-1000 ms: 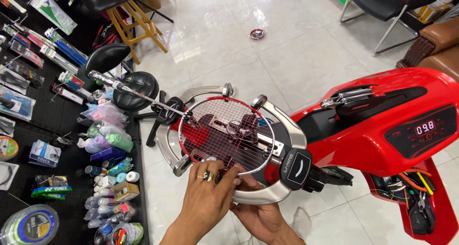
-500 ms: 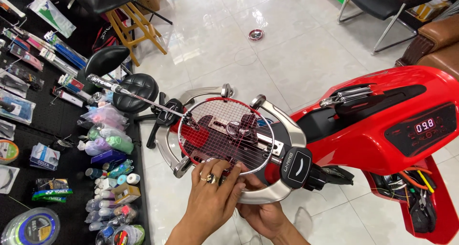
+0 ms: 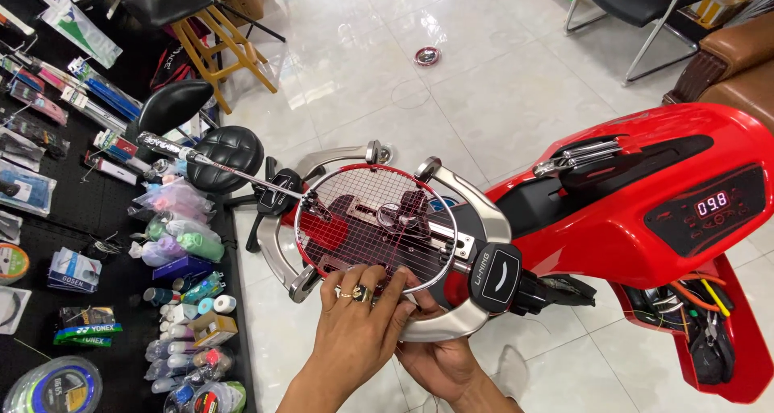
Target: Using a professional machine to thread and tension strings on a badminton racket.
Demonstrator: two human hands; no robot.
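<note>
A red-framed badminton racket (image 3: 371,219) lies clamped flat in the silver ring (image 3: 480,211) of a red stringing machine (image 3: 613,228). Its handle (image 3: 173,149) points to the left. My left hand (image 3: 355,332), with rings on two fingers, lies on top of the near edge of the racket head, fingertips pressed on the strings. My right hand (image 3: 439,365) is palm up beneath the near rim of the frame and ring. Its fingers are mostly hidden under them. I cannot make out a loose string in either hand.
A black floor mat (image 3: 48,244) at left holds string packets, reels (image 3: 56,385) and several small bottles (image 3: 185,244). A black stool (image 3: 230,151) and a wooden stool (image 3: 218,42) stand behind it. The machine's tool tray (image 3: 709,332) is at right. A chair (image 3: 637,2) and a brown sofa (image 3: 734,58) are beyond.
My left hand has crept a little to the right along the near edge of the strings. My right hand stays under the frame. The racket has not moved.
</note>
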